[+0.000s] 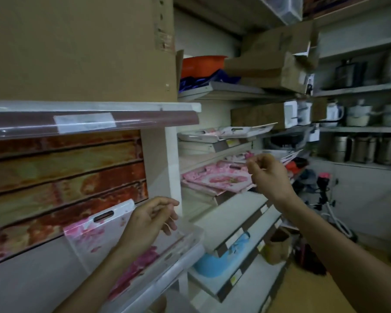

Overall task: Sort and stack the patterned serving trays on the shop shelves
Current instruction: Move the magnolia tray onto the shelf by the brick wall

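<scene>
Shop shelving (95,123), stockroom. Pink floral tray (99,231) on its lower tier, leaning on rust-print backing. Likely light, stiff, slick; take by slotted handle (103,215). Left hand (149,222) beside tray, loosely curled, empty. Right hand (266,172) farther right, empty, near stacked pink trays (215,179).

Dim, flat indoor light with a greenish-grey cast — no strong shadows. A pale streak of glare runs along the clear plastic shelf strip (88,123). Below that strip the near tray (99,231) is soft with motion blur; to its right the shelves smear and bend outward — wide-angle distortion. The steel pots (366,150) far right of it sit murky and unfocused.
</scene>
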Motion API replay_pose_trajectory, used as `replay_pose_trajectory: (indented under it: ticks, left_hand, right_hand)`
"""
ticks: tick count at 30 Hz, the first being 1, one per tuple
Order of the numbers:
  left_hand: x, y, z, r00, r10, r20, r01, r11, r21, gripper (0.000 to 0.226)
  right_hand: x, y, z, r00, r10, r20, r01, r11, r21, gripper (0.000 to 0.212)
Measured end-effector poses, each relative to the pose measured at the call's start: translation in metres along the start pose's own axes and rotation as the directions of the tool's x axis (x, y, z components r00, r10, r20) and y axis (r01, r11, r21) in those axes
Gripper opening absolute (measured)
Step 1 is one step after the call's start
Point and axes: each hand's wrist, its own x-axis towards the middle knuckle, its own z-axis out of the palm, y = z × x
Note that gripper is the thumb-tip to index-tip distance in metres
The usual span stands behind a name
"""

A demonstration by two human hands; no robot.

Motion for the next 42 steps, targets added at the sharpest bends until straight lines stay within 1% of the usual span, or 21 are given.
replay_pose_trajectory:
  ticks: [4,6,10,12,15,19,21,24,27,29,32,35,37,40,42]
  left_hand:
    - [0.043,-0.012,0.032,0.998,0.052,0.035,-0.051,0.998,-0.026,0.018]
    - [0.068,-0.018,0.048,0.996,0.085,0.040,-0.085,0.996,-0.010,0.019]
    - [0.128,-0.017,0.083,0.981,0.182,0.071,-0.187,0.980,0.069,0.015]
    - [0.159,-0.015,0.099,0.971,0.226,0.081,-0.236,0.961,0.142,0.014]
    - [0.214,-0.010,0.128,0.945,0.310,0.102,-0.327,0.895,0.305,0.026]
    - [0.279,0.000,0.169,0.900,0.404,0.167,-0.435,0.796,0.421,0.042]
    - [0.308,-0.003,0.187,0.886,0.416,0.208,-0.462,0.743,0.484,0.049]
    - [0.347,-0.012,0.210,0.878,0.407,0.253,-0.470,0.631,0.617,0.063]
    - [0.371,-0.018,0.226,0.877,0.386,0.285,-0.470,0.572,0.672,0.070]
    - [0.381,-0.021,0.233,0.869,0.404,0.288,-0.482,0.552,0.681,0.068]
    - [0.390,-0.021,0.242,0.850,0.469,0.240,-0.484,0.513,0.709,0.057]
    - [0.396,-0.024,0.244,0.859,0.467,0.212,-0.466,0.538,0.703,0.040]
    - [0.398,-0.028,0.240,0.858,0.470,0.208,-0.463,0.532,0.709,0.032]
    - [0.392,-0.021,0.236,0.837,0.511,0.197,-0.491,0.542,0.682,0.011]
    - [0.382,-0.012,0.233,0.817,0.547,0.183,-0.520,0.560,0.645,0.004]
  right_hand:
    - [0.027,0.020,-0.015,0.999,0.013,-0.043,-0.015,0.999,-0.038,0.014]
    - [0.043,0.031,-0.021,0.999,0.033,-0.044,-0.035,0.998,-0.052,0.015]
    - [0.082,0.049,-0.030,0.998,0.046,-0.052,-0.050,0.997,-0.065,0.014]
    - [0.103,0.056,-0.033,0.997,0.065,-0.052,-0.068,0.996,-0.052,0.014]
    - [0.139,0.073,-0.036,0.994,0.088,-0.056,-0.090,0.996,-0.028,0.017]
    - [0.179,0.101,-0.038,0.990,0.116,-0.077,-0.118,0.993,-0.015,0.016]
    - [0.193,0.116,-0.039,0.988,0.136,-0.074,-0.137,0.991,-0.006,0.012]
    - [0.211,0.137,-0.042,0.983,0.173,-0.058,-0.173,0.985,0.013,0.010]
    - [0.225,0.153,-0.047,0.980,0.194,-0.048,-0.193,0.981,0.014,0.012]
    - [0.233,0.164,-0.051,0.980,0.194,-0.041,-0.194,0.981,0.009,0.013]
    - [0.243,0.179,-0.056,0.980,0.199,-0.019,-0.199,0.980,0.009,0.011]
    - [0.251,0.194,-0.062,0.974,0.225,0.019,-0.225,0.974,0.010,0.012]
    - [0.256,0.203,-0.065,0.971,0.237,0.027,-0.238,0.971,0.012,0.014]
    - [0.263,0.214,-0.072,0.961,0.273,0.051,-0.276,0.960,0.054,0.014]
    - [0.268,0.220,-0.077,0.949,0.308,0.068,-0.313,0.945,0.092,0.014]
